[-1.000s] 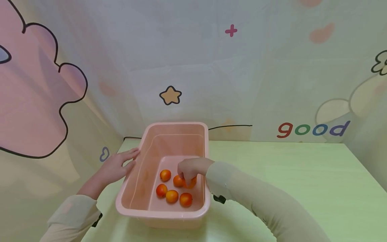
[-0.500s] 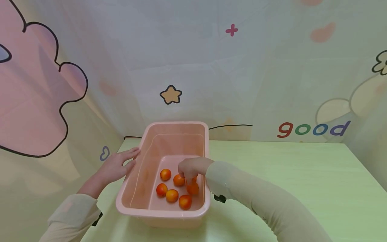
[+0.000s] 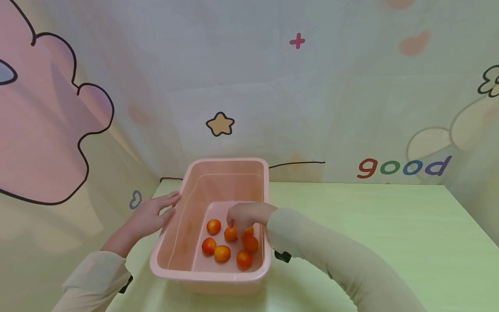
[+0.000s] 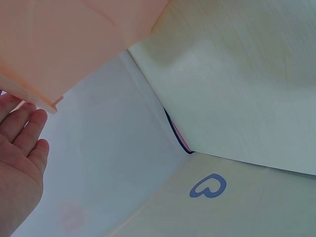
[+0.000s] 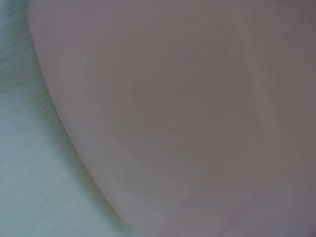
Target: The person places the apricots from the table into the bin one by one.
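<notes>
A pink plastic basin [image 3: 210,275] holds several round orange-red fruits, among them one near the front right [image 3: 244,260] and one at the left [image 3: 213,226]. My right hand [image 3: 246,215] reaches down inside over its right side. Its fingers point downward, with a fruit [image 3: 231,234] right at the front fingertip and another fruit [image 3: 250,243] just below the hand. The other fingertips are hidden, so a grip cannot be made out. My left hand [image 3: 146,216] rests on the left rim with fingers extended. In the left wrist view, the fingers [image 4: 29,131] touch the basin's edge.
The basin stands on a pale green table [image 3: 370,234], which stretches off to the right. A printed curtain [image 3: 249,86] hangs behind and along the left side. Only the blurred pink basin wall [image 5: 163,118] and some tabletop fill the right wrist view.
The front right fruit first slides slightly forward, then right. A fruit that was under the right fingers now sits more in the open. My right hand shifts slightly left; the left hand stays still.
</notes>
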`<state>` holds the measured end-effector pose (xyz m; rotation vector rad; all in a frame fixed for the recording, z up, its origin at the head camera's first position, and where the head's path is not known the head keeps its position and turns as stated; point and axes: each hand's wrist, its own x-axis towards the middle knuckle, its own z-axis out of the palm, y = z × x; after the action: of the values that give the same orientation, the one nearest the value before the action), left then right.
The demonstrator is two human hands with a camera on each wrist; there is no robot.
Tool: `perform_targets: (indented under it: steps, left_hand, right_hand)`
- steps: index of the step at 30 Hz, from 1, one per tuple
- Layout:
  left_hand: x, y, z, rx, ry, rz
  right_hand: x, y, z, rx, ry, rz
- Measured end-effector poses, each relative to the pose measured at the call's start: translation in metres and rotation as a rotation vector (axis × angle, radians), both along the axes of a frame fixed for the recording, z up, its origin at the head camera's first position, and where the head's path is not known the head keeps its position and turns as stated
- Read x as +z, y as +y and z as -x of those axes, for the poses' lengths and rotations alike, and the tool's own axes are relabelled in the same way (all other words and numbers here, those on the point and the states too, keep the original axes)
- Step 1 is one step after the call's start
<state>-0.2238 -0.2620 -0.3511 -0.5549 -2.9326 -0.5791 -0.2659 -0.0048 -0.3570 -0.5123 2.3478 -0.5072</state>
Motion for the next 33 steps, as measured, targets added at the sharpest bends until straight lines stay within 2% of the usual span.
perform_targets:
  steps: [2, 5, 10, 12, 16, 19, 24, 28, 33]
  left_hand:
    - [0.001, 0.001, -0.001, -0.002, 0.005, -0.002]
    - [0.001, 0.002, -0.001, -0.005, 0.015, -0.003]
    - [0.0, 0.001, 0.001, -0.007, -0.001, -0.014]
    - [0.0, 0.001, 0.002, -0.009, -0.015, -0.022]
    - [-0.001, 0.0, 0.005, -0.002, -0.043, -0.052]
    - [0.002, 0.0, 0.006, 0.002, -0.051, -0.079]
    - [0.008, -0.005, 0.01, 0.023, -0.011, -0.068]
    - [0.005, -0.018, 0.016, 0.081, 0.007, -0.049]
    - [-0.008, -0.037, 0.02, 0.137, 0.017, 0.003]
  right_hand:
    - [0.002, 0.0, 0.003, 0.166, 0.115, -0.024]
    - [0.006, 0.002, 0.004, 0.228, 0.154, 0.0]
    - [0.021, 0.012, 0.005, 0.258, 0.248, 0.095]
    - [0.028, 0.021, 0.006, 0.266, 0.328, 0.144]
    - [0.038, 0.044, 0.009, 0.267, 0.55, 0.252]
    - [0.043, 0.064, 0.013, 0.234, 0.696, 0.312]
    - [0.045, 0.102, 0.02, 0.134, 0.811, 0.352]
    - [0.037, 0.14, 0.025, -0.02, 0.864, 0.301]
    - [0.019, 0.187, 0.033, -0.222, 0.898, 0.214]
